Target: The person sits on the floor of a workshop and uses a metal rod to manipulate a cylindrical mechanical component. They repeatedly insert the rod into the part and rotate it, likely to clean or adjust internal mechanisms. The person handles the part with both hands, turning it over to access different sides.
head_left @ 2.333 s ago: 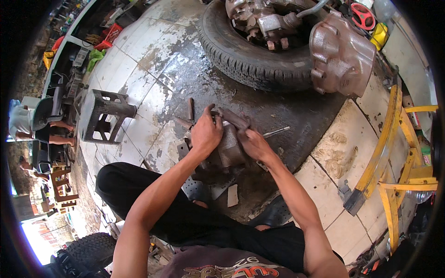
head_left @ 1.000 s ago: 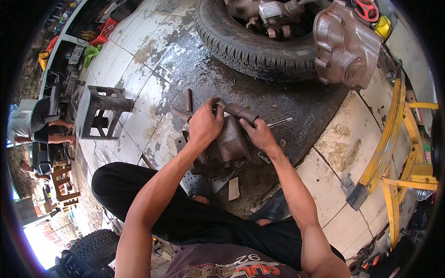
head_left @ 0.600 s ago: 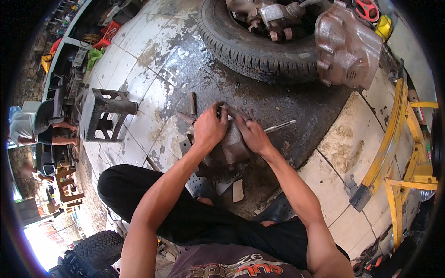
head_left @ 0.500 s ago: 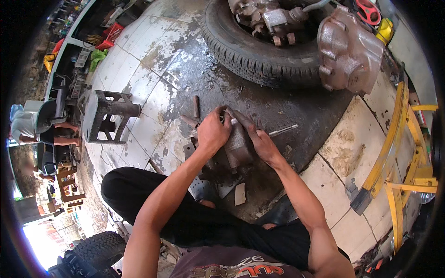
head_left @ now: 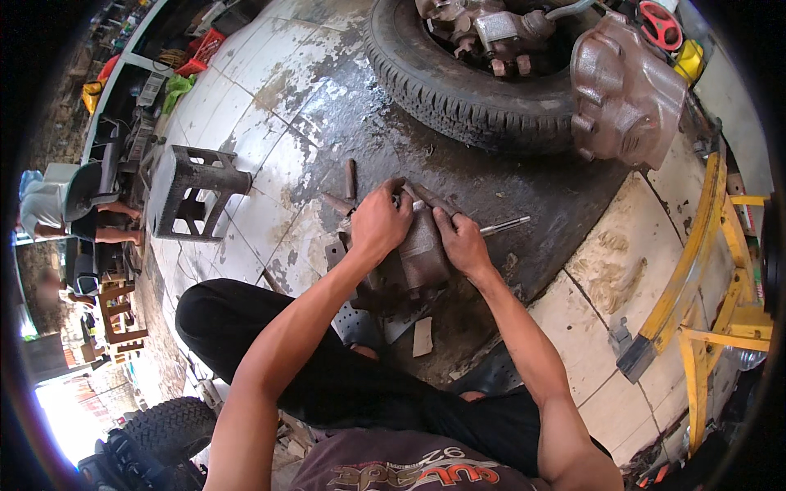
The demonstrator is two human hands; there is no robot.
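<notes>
A greasy brown metal housing [head_left: 422, 254] lies on the oily tiled floor just past my knees. My left hand [head_left: 378, 225] is curled over its top left side, fingers closed on it. From the right, my right hand [head_left: 460, 240] grips the same housing, fingers pressed against its upper edge. A thin steel rod [head_left: 505, 225] sticks out to the right beside my right hand. Two short dark metal pins [head_left: 350, 178] lie on the floor just beyond my left hand.
A large tyre [head_left: 458, 86] holding engine parts lies ahead, with a big brown casting [head_left: 626, 94] at its right. A dark metal stool [head_left: 190, 192] stands left. A yellow steel frame [head_left: 696, 270] runs along the right. Another tyre [head_left: 168, 430] sits at lower left. A person sits at far left.
Both hands stay on the housing; they have shifted slightly over its top, and my view has drifted a little.
</notes>
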